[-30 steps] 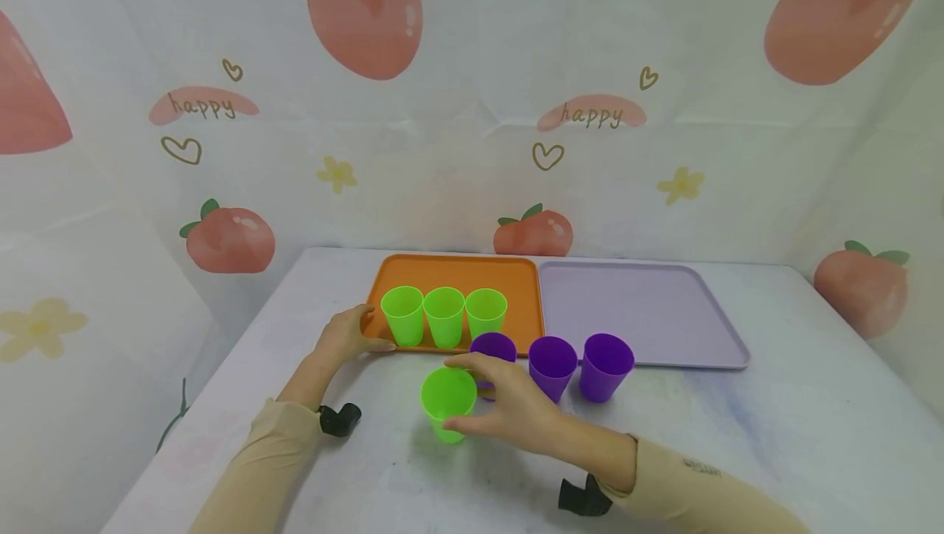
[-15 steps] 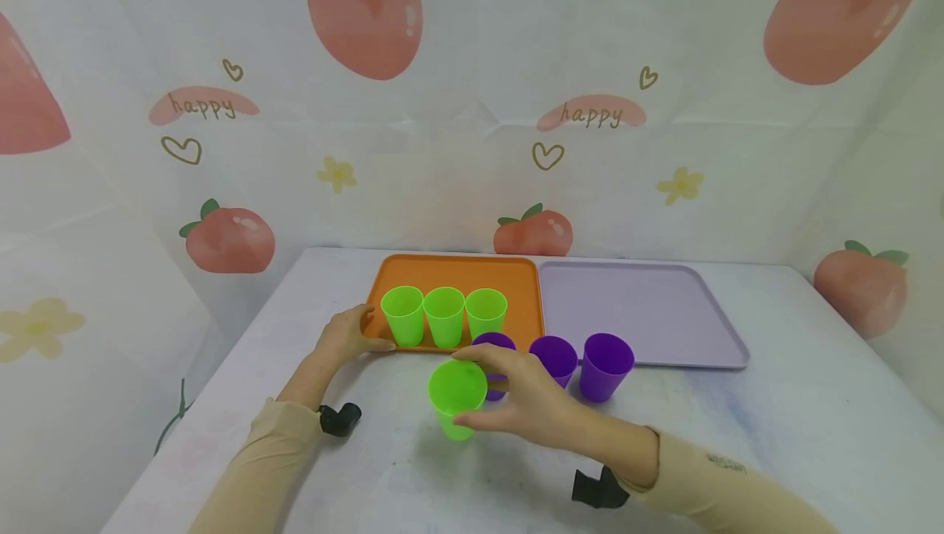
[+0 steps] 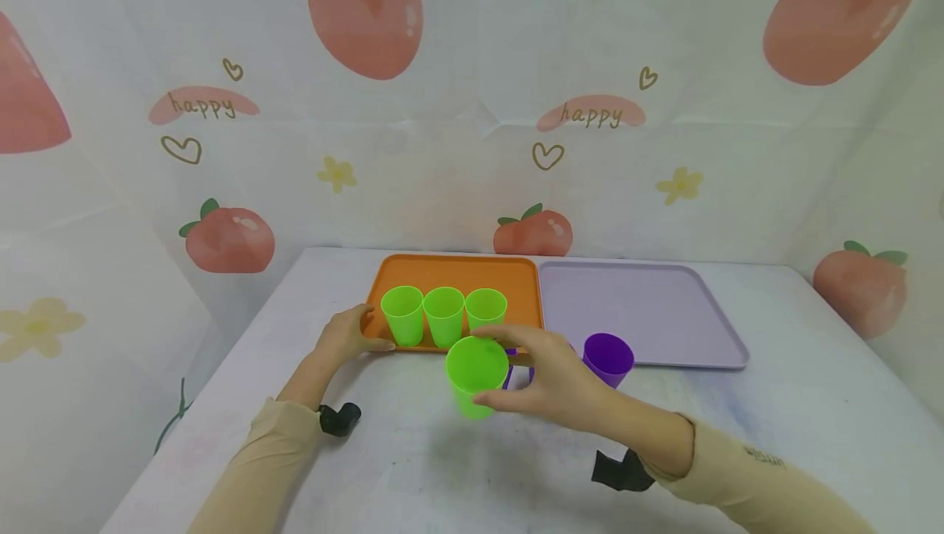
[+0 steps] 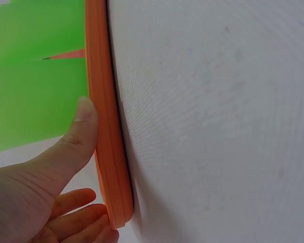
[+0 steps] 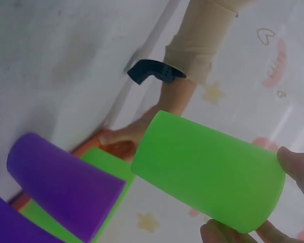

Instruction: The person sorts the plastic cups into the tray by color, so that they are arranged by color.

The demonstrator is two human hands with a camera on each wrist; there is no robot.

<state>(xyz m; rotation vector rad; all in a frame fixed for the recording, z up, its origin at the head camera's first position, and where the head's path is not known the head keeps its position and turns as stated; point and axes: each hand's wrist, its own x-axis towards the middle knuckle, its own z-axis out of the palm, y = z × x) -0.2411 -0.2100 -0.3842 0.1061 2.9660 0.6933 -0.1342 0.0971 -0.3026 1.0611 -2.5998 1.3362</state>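
My right hand point(image 3: 553, 378) pinches a green plastic cup point(image 3: 466, 395) near its rim, thumb on one side and fingers on the other. In the right wrist view the cup hangs above the table, mouth toward the hand. My left hand point(image 3: 347, 333) holds the front left corner of an orange tray point(image 3: 465, 269). The left wrist view has its thumb point(image 4: 83, 121) on the front rim and its fingers curled around the corner. Three green cups point(image 3: 444, 321) stand upright in a row along the tray's front. Behind the right hand, two purple cups are mostly hidden in the head view.
A third purple cup point(image 3: 608, 358) stands upright at the front edge of a lilac tray point(image 3: 627, 305), which lies right beside the orange one. Nearer in the right wrist view is a purple cup point(image 5: 66, 185). A printed cloth point(image 3: 472, 149) hangs behind the white table point(image 3: 354, 468).
My right hand has lifted the green cup and carried it right and toward the orange tray, now covering more of the purple cups. The left hand has stayed at the tray corner.
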